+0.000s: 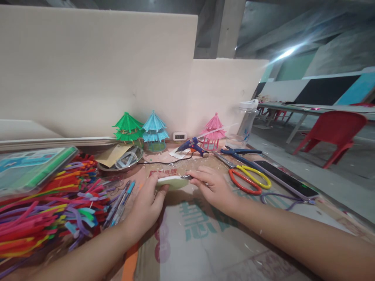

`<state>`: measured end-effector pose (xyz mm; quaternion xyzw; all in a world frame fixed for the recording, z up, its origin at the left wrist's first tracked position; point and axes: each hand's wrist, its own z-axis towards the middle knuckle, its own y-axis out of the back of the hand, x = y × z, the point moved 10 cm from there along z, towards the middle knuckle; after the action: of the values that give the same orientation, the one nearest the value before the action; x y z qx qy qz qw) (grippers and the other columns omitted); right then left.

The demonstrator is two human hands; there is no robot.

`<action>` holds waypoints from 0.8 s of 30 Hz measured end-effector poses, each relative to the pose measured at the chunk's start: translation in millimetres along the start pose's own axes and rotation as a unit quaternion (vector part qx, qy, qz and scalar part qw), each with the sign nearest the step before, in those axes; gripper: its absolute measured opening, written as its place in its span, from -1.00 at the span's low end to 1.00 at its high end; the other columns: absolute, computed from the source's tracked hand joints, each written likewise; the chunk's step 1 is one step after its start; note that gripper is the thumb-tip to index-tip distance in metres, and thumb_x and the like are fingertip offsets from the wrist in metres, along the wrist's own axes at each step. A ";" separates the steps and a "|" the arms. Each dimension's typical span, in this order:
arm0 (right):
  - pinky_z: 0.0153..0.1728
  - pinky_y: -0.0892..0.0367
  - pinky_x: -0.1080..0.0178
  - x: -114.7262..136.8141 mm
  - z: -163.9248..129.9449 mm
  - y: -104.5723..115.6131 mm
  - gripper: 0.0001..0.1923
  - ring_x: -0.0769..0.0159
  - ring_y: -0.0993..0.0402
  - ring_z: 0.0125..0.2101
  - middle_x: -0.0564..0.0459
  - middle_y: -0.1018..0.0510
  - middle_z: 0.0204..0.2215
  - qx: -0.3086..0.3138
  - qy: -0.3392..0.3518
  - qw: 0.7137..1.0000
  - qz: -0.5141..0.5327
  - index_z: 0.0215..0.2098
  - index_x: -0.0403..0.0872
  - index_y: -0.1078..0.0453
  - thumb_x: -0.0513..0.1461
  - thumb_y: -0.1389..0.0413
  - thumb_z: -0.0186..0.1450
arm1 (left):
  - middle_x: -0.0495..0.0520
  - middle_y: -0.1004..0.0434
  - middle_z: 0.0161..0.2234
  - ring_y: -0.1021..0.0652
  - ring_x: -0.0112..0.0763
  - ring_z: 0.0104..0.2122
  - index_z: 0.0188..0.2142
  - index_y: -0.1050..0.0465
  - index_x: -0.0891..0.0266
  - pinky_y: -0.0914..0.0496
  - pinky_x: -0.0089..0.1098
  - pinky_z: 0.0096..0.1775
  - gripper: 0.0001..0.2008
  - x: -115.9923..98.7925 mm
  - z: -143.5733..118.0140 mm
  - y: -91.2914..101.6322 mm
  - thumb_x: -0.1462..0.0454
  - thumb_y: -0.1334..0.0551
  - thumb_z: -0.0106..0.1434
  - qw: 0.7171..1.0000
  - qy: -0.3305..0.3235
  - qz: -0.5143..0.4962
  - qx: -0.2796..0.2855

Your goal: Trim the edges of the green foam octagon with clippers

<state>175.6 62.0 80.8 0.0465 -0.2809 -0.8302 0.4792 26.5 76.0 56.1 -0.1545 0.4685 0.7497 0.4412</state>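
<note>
My left hand (148, 201) grips a flat, pale green disc (174, 183) with a white edge, thumb below and fingers along its left side. At the disc's right edge, my right hand (215, 190) pinches a small dark tool with a metallic tip (186, 177); most of it is hidden by the fingers, so its kind is unclear. The tip meets or nearly meets the disc. Both hands are above the cardboard-covered tabletop (187, 253). Behind them lies a blue glue gun (190, 144) with an orange part.
Green (127, 127), blue (154, 130) and pink (214, 130) miniature pavilions stand at the back. Pipe cleaners (52, 214), pens (123, 203) and a metal bowl (120, 166) lie left. Scissors (246, 179), blue-handled pliers (243, 152), a phone (285, 179) and a clear bottle (246, 123) are right.
</note>
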 end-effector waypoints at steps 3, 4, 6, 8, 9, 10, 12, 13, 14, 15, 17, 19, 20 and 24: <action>-0.44 -0.35 0.29 -3.1 -0.5 -0.6 -0.69 0.31 -0.44 -0.44 -0.01 -0.52 -0.48 -0.001 -0.016 1.000 0.012 -0.22 -0.10 -0.48 -0.14 0.06 0.37 | 0.08 -0.47 -0.24 -0.47 -0.27 -0.15 -0.18 -0.32 0.19 -0.37 -0.31 -0.15 -0.81 1.9 0.1 -0.4 0.23 -0.03 0.25 1.000 0.002 -0.009 0.004; -0.41 -0.37 0.28 -4.5 -0.8 -0.4 -0.71 0.30 -0.46 -0.41 -0.01 -0.54 -0.45 -0.004 -0.023 1.000 0.019 -0.21 -0.08 -0.48 -0.14 0.05 0.37 | 0.08 -0.47 -0.21 -0.47 -0.27 -0.14 -0.16 -0.31 0.18 -0.37 -0.30 -0.13 -0.80 3.5 0.0 -1.1 0.22 -0.03 0.26 1.000 0.004 -0.014 0.007; -0.35 -0.39 0.26 -7.5 -1.5 0.5 -0.74 0.28 -0.48 -0.36 -0.02 -0.56 -0.40 -0.012 -0.036 0.999 0.029 -0.20 -0.07 -0.47 -0.15 0.03 0.36 | 0.08 -0.46 -0.17 -0.47 -0.29 -0.14 -0.14 -0.29 0.17 -0.37 -0.30 -0.12 -0.79 7.4 -0.2 -2.2 0.21 -0.02 0.28 1.000 0.012 -0.022 0.012; -0.33 -0.40 0.25 -9.5 -2.0 0.9 -0.74 0.27 -0.49 -0.34 -0.03 -0.57 -0.37 -0.016 -0.042 0.998 0.033 -0.20 -0.09 -0.47 -0.16 0.02 0.35 | 0.07 -0.46 -0.17 -0.47 -0.30 -0.14 -0.15 -0.29 0.17 -0.36 -0.31 -0.11 -0.80 8.5 -0.3 -2.3 0.20 -0.02 0.28 1.000 0.014 -0.020 0.012; -0.33 -0.40 0.25 -9.7 -2.0 0.8 -0.74 0.27 -0.49 -0.34 -0.04 -0.57 -0.37 -0.015 -0.043 0.998 0.033 -0.20 -0.09 -0.47 -0.16 0.02 0.35 | 0.07 -0.45 -0.17 -0.47 -0.30 -0.14 -0.15 -0.29 0.17 -0.36 -0.30 -0.11 -0.81 7.2 -0.3 -2.1 0.21 -0.02 0.28 1.000 0.010 -0.017 0.011; -0.34 -0.40 0.25 -9.3 -2.0 0.5 -0.73 0.27 -0.49 -0.35 -0.03 -0.57 -0.38 -0.013 -0.041 0.999 0.032 -0.19 -0.10 -0.47 -0.16 0.02 0.35 | 0.08 -0.45 -0.17 -0.46 -0.29 -0.13 -0.15 -0.29 0.17 -0.36 -0.30 -0.11 -0.81 5.1 -0.3 -1.7 0.22 -0.01 0.28 1.000 0.005 -0.012 0.010; -0.35 -0.40 0.26 -7.5 -1.7 0.0 -0.72 0.28 -0.48 -0.37 -0.03 -0.56 -0.40 -0.008 -0.034 0.999 0.031 -0.19 -0.09 -0.48 -0.15 0.03 0.35 | 0.09 -0.46 -0.18 -0.46 -0.28 -0.13 -0.16 -0.29 0.18 -0.36 -0.30 -0.13 -0.81 0.6 -0.2 -1.3 0.23 -0.01 0.28 1.000 -0.004 0.001 0.009; -0.37 -0.40 0.26 -6.4 -1.7 -0.3 -0.72 0.28 -0.47 -0.38 -0.02 -0.55 -0.42 -0.005 -0.031 0.999 0.031 -0.19 -0.09 -0.48 -0.15 0.03 0.36 | 0.09 -0.46 -0.20 -0.46 -0.28 -0.15 -0.18 -0.29 0.18 -0.36 -0.29 -0.15 -0.82 -1.1 -0.2 -1.2 0.24 0.00 0.28 1.000 -0.005 0.009 0.009; -0.38 -0.39 0.26 -5.3 -1.6 -0.8 -0.71 0.29 -0.47 -0.39 -0.02 -0.54 -0.43 -0.001 -0.029 0.999 0.032 -0.18 -0.09 -0.48 -0.14 0.04 0.36 | 0.10 -0.46 -0.22 -0.47 -0.27 -0.17 -0.21 -0.30 0.19 -0.36 -0.29 -0.17 -0.83 -2.5 -0.2 -1.1 0.24 0.00 0.27 1.000 -0.006 0.016 0.010; -0.38 -0.39 0.26 -4.2 -1.7 -1.4 -0.70 0.29 -0.46 -0.40 -0.02 -0.54 -0.44 0.003 -0.026 0.999 0.034 -0.18 -0.10 -0.47 -0.14 0.04 0.36 | 0.10 -0.46 -0.24 -0.47 -0.27 -0.20 -0.23 -0.30 0.19 -0.36 -0.29 -0.19 -0.84 -3.7 -0.2 -1.0 0.24 0.00 0.27 1.000 -0.008 0.023 0.010; -0.38 -0.38 0.27 -2.6 -1.9 -2.6 -0.69 0.29 -0.45 -0.40 -0.03 -0.53 -0.44 0.012 -0.023 0.999 0.037 -0.17 -0.13 -0.47 -0.14 0.05 0.37 | 0.10 -0.46 -0.26 -0.47 -0.26 -0.21 -0.26 -0.30 0.20 -0.37 -0.27 -0.19 -0.85 -5.6 -0.4 -0.6 0.25 0.00 0.26 0.999 -0.012 0.030 0.008; -0.40 -0.36 0.28 -1.5 -2.3 -2.7 -0.68 0.31 -0.43 -0.41 -0.02 -0.52 -0.45 0.014 -0.020 0.999 0.037 -0.17 -0.13 -0.47 -0.14 0.06 0.37 | 0.12 -0.46 -0.25 -0.47 -0.26 -0.20 -0.26 -0.29 0.20 -0.37 -0.26 -0.18 -0.86 -5.7 -0.6 -0.5 0.25 -0.01 0.25 0.999 -0.013 0.031 0.008; -0.41 -0.36 0.29 -1.4 -2.4 -2.3 -0.67 0.31 -0.43 -0.42 -0.01 -0.51 -0.46 0.013 -0.019 0.999 0.035 -0.17 -0.13 -0.48 -0.13 0.06 0.37 | 0.13 -0.46 -0.25 -0.47 -0.25 -0.19 -0.26 -0.29 0.20 -0.36 -0.25 -0.17 -0.86 -5.4 -0.8 -0.6 0.25 0.00 0.25 0.999 -0.012 0.029 0.008; -0.45 -0.34 0.31 -2.6 -3.1 -2.3 -0.67 0.33 -0.41 -0.46 0.02 -0.48 -0.51 0.008 -0.018 0.999 0.032 -0.18 -0.10 -0.49 -0.12 0.07 0.38 | 0.12 -0.45 -0.27 -0.47 -0.27 -0.22 -0.26 -0.28 0.19 -0.37 -0.26 -0.19 -0.87 -5.7 -1.5 -0.6 0.25 -0.01 0.25 1.000 -0.012 0.024 0.006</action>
<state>176.3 63.8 76.5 0.0258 -0.2975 -0.8127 0.5003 29.9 71.9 58.6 -0.1312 0.4711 0.7591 0.4297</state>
